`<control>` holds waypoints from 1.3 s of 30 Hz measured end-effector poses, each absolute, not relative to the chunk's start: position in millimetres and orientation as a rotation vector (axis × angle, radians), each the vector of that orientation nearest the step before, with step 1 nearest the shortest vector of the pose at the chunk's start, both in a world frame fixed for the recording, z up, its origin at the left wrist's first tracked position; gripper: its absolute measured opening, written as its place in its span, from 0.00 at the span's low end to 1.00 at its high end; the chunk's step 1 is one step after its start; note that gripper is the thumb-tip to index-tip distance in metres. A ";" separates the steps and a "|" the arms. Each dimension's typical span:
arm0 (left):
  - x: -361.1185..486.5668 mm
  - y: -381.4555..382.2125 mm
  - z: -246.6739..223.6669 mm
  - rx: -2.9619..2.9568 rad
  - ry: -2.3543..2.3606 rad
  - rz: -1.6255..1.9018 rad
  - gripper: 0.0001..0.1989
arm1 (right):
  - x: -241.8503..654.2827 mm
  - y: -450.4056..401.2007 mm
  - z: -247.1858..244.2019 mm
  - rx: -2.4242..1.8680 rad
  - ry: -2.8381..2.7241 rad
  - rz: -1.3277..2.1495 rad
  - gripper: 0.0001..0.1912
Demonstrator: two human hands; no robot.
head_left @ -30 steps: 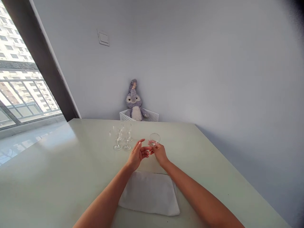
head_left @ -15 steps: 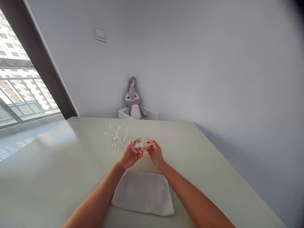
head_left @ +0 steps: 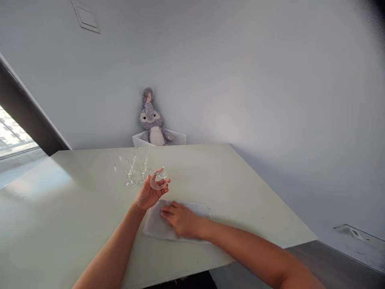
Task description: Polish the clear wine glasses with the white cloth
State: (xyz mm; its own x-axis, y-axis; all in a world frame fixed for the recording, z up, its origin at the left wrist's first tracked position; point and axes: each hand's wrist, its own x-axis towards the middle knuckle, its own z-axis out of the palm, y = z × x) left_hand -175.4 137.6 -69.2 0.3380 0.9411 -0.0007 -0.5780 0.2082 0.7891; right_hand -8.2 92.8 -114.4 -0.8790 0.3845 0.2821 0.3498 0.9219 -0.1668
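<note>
My left hand (head_left: pixel 148 196) is closed around a clear glass goblet (head_left: pixel 157 183), tipped so that its wide round rim faces me, and holds it above the table. On a folded pale grey cloth (head_left: pixel 196 208) lies my right hand (head_left: pixel 182 220), palm down, its fingers stretched toward the left and slightly blurred. The cloth is flat on the table under that hand, partly hidden by it. Just left of and behind my left hand stand several clear stemmed glasses (head_left: pixel 131 184), upright and close together.
The pale table (head_left: pixel 240 192) has its front edge near me and its right corner beyond my right forearm. Behind its far edge, a grey plush toy (head_left: pixel 152 122) sits in a white perforated basket (head_left: pixel 177 138) against the wall. A window is at the left.
My right hand has left the goblet and come down onto the cloth. My left hand still holds the goblet, now tilted differently. The view has turned right and down.
</note>
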 end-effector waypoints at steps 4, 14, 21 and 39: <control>-171.1 137.4 -71.4 0.804 0.532 1.129 0.29 | 53.8 150.3 -114.4 -0.942 -2.636 0.130 0.14; -160.5 136.2 -82.0 0.790 0.493 1.187 0.23 | 171.5 207.3 -105.8 -1.934 -1.741 0.219 0.09; -153.1 135.5 -89.5 0.797 0.497 1.177 0.21 | 103.3 198.9 -113.8 -1.676 -1.525 0.442 0.11; -125.8 125.6 -84.9 0.812 0.549 1.305 0.19 | 17.4 111.0 -84.2 -1.008 -1.691 0.705 0.18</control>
State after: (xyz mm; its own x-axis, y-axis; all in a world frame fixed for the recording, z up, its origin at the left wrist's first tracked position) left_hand -125.8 125.6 -84.9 0.2015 0.9757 0.0860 -0.6203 0.0592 0.7822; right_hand 17.4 111.0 -84.2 -0.1497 0.8761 0.4583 0.2909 0.4821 -0.8264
